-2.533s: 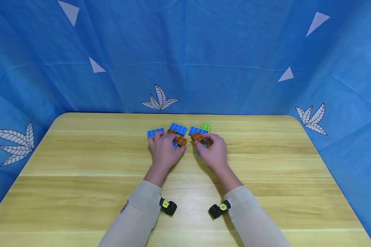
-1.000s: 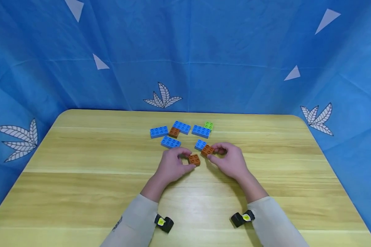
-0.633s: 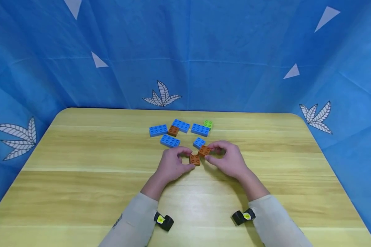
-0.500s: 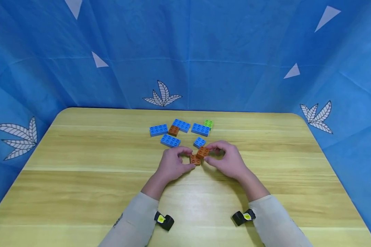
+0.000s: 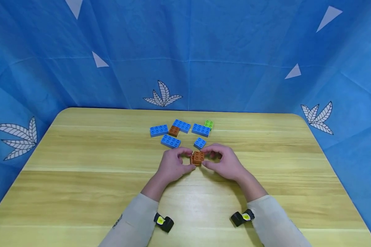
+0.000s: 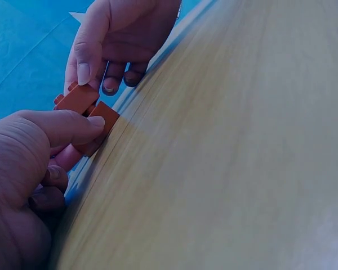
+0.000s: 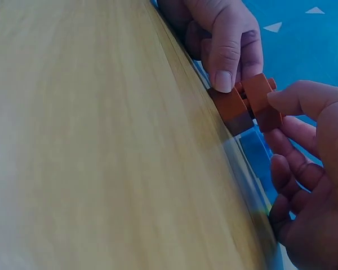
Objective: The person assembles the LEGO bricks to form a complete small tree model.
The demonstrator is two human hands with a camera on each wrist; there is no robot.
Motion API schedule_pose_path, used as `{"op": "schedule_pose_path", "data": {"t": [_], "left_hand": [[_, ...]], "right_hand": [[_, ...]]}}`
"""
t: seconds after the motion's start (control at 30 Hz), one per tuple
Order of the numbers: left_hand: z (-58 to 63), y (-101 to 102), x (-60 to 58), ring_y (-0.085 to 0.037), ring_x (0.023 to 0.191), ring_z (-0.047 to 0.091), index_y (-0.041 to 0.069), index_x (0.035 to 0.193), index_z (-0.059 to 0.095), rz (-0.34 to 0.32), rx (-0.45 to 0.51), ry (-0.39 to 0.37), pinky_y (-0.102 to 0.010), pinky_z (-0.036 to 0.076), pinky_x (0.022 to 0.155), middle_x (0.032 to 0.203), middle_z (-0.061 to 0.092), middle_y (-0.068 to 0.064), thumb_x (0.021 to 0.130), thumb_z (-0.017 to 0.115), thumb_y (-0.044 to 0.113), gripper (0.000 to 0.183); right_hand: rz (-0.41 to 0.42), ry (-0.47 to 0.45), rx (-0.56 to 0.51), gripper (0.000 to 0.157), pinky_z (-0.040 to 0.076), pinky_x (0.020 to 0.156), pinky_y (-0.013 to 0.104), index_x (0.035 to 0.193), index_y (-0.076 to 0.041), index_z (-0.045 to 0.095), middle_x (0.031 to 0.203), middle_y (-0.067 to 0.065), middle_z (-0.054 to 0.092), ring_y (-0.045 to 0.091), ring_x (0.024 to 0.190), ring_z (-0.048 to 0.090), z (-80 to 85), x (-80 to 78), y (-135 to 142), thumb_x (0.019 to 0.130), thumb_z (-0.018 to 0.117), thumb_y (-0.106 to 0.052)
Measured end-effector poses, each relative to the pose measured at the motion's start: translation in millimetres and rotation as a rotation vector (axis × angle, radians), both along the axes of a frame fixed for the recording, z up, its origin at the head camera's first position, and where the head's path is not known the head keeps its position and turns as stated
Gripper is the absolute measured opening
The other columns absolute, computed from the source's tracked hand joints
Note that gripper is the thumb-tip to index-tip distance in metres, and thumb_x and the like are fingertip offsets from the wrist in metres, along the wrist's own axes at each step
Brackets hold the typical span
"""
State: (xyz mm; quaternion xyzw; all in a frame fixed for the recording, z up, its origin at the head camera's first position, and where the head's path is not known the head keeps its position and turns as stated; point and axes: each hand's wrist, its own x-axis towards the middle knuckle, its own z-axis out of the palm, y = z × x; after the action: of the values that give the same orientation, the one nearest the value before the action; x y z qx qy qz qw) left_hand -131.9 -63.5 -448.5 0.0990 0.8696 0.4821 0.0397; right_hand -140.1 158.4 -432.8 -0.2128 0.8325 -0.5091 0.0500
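Two orange-brown toy bricks meet between my hands at the middle of the table. My left hand (image 5: 174, 165) pinches the lower brick (image 6: 106, 125) between thumb and fingers, low at the tabletop. With thumb and fingertips my right hand (image 5: 224, 162) holds the upper brick (image 5: 199, 156), which sits over the lower one and covers much of it in the head view. In the right wrist view the upper brick is tilted, a gap showing between it and the studs of the lower brick (image 7: 232, 109). A small blue brick (image 5: 199, 143) lies just beyond the right fingertips.
Behind the hands lie several long blue bricks (image 5: 170, 141), a darker brown brick (image 5: 174, 130) and a green brick (image 5: 208, 124). The wooden table (image 5: 89, 192) ends at a blue curtain (image 5: 222, 61) at the back.
Both hands have drawn back from the pile with an orange-brown brick each. The right hand has since moved left, bringing its brick over the one in the left hand, which has stayed still lately.
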Motion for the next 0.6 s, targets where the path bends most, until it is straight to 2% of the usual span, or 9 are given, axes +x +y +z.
{"op": "schedule_pose_path", "data": {"t": [0.23, 0.37, 0.6], "left_hand": [[1.1, 0, 1.3, -0.018, 0.065, 0.049, 0.015, 0.112, 0.073, 0.002, 0.005, -0.007, -0.028, 0.038, 0.057, 0.094, 0.065, 0.006, 0.075, 0.090, 0.020, 0.041], [0.8, 1, 1.4, -0.018, 0.064, 0.049, 0.014, 0.112, 0.073, -0.003, 0.009, 0.001, -0.027, 0.038, 0.056, 0.094, 0.066, 0.006, 0.074, 0.091, 0.019, 0.042], [0.2, -1, 1.7, -0.017, 0.063, 0.048, 0.014, 0.116, 0.072, -0.024, 0.020, 0.031, -0.027, 0.038, 0.055, 0.096, 0.066, 0.006, 0.073, 0.091, 0.020, 0.048]], "right_hand": [[0.039, -0.007, -0.020, 0.032, 0.048, 0.078, 0.053, 0.117, 0.005, 0.069, 0.109, 0.017, 0.067, 0.042, 0.092, 0.058, 29.9, 12.1, -9, 0.085, 0.073, 0.007], [0.049, -0.002, -0.034, 0.033, 0.048, 0.079, 0.052, 0.117, 0.007, 0.068, 0.110, 0.017, 0.066, 0.042, 0.092, 0.058, 31.0, 13.8, -10, 0.085, 0.072, 0.008], [0.019, -0.056, -0.106, 0.035, 0.045, 0.079, 0.056, 0.119, 0.008, 0.066, 0.105, 0.020, 0.066, 0.048, 0.093, 0.055, 28.6, 13.9, -12, 0.085, 0.073, 0.008]]}}
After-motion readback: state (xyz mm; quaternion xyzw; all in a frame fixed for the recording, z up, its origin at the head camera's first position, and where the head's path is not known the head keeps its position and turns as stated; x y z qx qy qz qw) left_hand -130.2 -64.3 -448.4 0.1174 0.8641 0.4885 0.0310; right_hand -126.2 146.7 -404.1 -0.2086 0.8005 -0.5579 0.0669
